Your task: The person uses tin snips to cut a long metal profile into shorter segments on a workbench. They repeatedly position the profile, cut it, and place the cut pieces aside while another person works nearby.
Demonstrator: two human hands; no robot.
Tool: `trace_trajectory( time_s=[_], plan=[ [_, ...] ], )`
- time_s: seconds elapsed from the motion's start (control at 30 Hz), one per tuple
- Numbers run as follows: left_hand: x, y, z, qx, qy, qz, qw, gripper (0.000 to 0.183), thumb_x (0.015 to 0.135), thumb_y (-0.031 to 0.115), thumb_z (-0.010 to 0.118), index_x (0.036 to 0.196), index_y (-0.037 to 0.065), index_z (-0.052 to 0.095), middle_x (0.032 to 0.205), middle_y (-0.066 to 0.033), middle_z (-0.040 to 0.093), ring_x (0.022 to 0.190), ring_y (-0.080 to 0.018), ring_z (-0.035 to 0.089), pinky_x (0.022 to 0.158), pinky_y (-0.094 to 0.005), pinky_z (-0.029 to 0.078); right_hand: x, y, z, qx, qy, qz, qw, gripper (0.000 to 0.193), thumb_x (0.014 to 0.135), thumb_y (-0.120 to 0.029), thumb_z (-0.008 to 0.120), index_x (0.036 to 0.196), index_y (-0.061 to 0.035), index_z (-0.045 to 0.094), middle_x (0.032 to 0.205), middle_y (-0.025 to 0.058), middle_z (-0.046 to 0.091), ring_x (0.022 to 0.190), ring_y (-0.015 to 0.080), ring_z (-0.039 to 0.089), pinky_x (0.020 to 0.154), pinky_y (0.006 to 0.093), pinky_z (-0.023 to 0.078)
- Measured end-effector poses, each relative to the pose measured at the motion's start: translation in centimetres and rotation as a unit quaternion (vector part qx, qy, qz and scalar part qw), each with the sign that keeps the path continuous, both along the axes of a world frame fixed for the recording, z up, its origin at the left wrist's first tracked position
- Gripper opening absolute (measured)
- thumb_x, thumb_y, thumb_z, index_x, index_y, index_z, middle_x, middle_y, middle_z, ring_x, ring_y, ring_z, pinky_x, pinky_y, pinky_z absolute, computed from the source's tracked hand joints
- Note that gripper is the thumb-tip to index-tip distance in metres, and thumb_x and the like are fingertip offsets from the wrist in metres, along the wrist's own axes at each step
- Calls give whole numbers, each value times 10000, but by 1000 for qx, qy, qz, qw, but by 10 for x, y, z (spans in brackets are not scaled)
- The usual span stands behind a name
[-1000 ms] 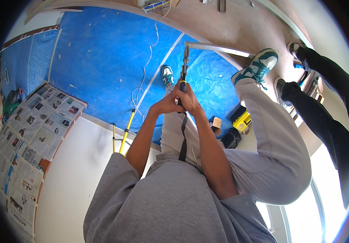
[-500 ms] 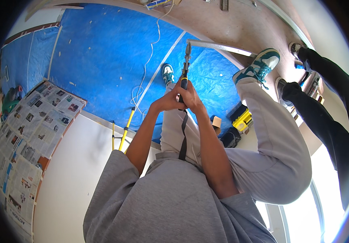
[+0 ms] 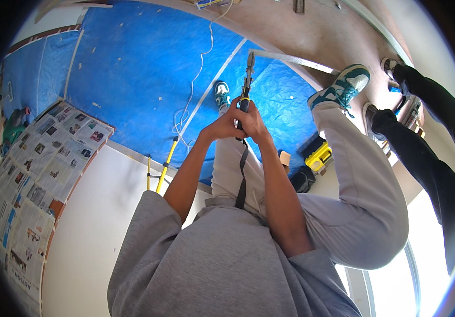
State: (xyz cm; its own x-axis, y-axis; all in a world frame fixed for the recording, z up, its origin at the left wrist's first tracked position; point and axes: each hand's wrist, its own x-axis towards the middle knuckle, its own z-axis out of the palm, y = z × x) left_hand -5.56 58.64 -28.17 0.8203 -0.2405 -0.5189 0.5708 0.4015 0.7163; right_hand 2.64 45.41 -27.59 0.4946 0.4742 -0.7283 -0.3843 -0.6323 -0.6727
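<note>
Both of my hands wrap around the black handles of a pair of tin snips [image 3: 247, 84], with yellow at the top of the grips. My left hand [image 3: 221, 128] closes on them from the left and my right hand [image 3: 254, 124] from the right. The snips point away from me, their metal jaws at the end of a thin, pale metal strip [image 3: 293, 60]. That strip runs off to the right, toward my raised right shoe [image 3: 346, 87]. Whether the jaws grip it I cannot tell. A black strap [image 3: 242, 182] runs from below my hands to my waist.
Blue plastic sheeting [image 3: 132, 74] covers the floor, crossed by a white cord [image 3: 202, 63]. Newspaper [image 3: 43, 158] covers a surface at left. Yellow poles [image 3: 167, 165] stand near my left elbow, a yellow-and-black case [image 3: 318, 155] at right. Another person's dark-clad legs [image 3: 412, 153] are at far right.
The snips, my hands and the near end of the metal strip have shifted slightly right and up in view. My grip looks the same.
</note>
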Motion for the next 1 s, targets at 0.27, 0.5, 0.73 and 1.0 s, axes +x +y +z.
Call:
trace_trajectory(
  time_s=[0.27,0.5,0.73,1.0],
  plan=[
    [8,1,-2,-19,2,-28,999,912,642,24,856,1449,25,432,1312,-61,482,1057,-188,599,801,-340,556,7,7,10,-26,44,-69,996,291,780,-243,682,895,15,610,735,57,576,662,151,535,607,343,471],
    [8,2,-4,-15,26,-7,1000,903,619,22,840,1421,42,427,1231,-44,513,1037,-177,598,800,-353,542,13,16,22,-25,22,-73,997,301,782,-261,694,892,14,644,751,68,624,669,150,571,590,339,475],
    [7,-10,-5,51,2,-2,999,987,652,-4,834,1502,137,352,1189,-13,584,1067,-142,592,859,-350,509,25,11,33,-47,39,-29,998,341,802,-299,700,917,22,695,762,80,658,677,151,598,600,333,485],
    [5,-1,5,15,41,-1,999,962,661,-21,823,1491,122,359,1132,-32,601,993,-149,616,823,-339,525,16,15,27,-22,98,-86,991,301,822,-262,690,896,30,698,775,75,671,684,148,609,604,319,481]
  ],
)
